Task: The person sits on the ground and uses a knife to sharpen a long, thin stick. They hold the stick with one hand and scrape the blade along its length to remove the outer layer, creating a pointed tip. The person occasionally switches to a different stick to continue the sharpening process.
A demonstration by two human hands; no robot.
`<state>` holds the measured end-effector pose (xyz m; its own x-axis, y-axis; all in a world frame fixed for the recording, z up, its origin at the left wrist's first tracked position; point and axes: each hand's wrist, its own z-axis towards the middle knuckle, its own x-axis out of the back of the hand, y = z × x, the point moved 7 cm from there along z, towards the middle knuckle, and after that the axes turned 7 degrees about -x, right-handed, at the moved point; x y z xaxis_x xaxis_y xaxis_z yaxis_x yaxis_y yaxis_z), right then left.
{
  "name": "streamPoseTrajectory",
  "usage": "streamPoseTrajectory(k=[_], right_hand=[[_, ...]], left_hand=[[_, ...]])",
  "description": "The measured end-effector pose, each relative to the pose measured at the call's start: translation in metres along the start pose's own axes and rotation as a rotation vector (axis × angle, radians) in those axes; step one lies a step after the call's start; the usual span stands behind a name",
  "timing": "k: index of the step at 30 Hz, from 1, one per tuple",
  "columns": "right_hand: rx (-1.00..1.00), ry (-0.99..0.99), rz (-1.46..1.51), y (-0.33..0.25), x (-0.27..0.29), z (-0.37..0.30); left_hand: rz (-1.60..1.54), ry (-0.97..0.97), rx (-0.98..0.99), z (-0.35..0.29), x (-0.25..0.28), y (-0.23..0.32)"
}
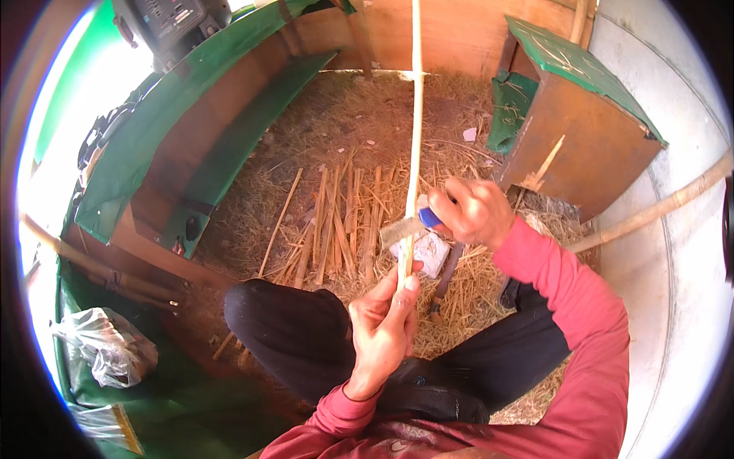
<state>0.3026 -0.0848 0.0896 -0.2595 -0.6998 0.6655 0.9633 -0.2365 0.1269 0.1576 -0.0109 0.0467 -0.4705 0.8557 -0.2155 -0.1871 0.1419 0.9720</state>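
A long, pale bamboo strip (417, 115) stands upright before me and runs out past the top edge of the view. Its lower end is gripped by my left hand (380, 329), thumb pressed along the strip. My right hand (472, 212) is closed round the blue handle of a knife (401, 229). The knife's broad blade lies crosswise against the strip, a little above my left fingers. Behind them a whitish block (430, 255) rests on the shavings, partly hidden by the strip. A dark flat bar (449, 277) lies beside the block.
Several split bamboo pieces (340, 222) lie on the straw-covered ground ahead. A green-covered bench (252, 153) runs along the left, and a brown wooden box (585, 138) stands at the right. Near my left knee is a clear plastic bag (107, 348). A bamboo pole (650, 203) crosses the right side.
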Motion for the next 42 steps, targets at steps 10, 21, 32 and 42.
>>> streamPoseTrajectory(k=[10, 21, 32, 42], right_hand=[[-0.931, -0.057, -0.101, 0.162, 0.023, -0.053], [-0.214, -0.068, -0.008, -0.004, 0.007, 0.009], [-1.129, 0.071, -0.399, 0.269, 0.039, -0.116], [-0.176, 0.010, 0.368, -0.003, 0.026, 0.002]], left_hand=[[-0.260, 0.062, 0.049, -0.010, 0.039, -0.003], [0.006, 0.002, -0.050, -0.005, 0.009, 0.008], [-0.004, -0.098, 0.101, -0.039, 0.000, -0.025], [-0.014, 0.057, -0.111, 0.006, 0.000, 0.002]])
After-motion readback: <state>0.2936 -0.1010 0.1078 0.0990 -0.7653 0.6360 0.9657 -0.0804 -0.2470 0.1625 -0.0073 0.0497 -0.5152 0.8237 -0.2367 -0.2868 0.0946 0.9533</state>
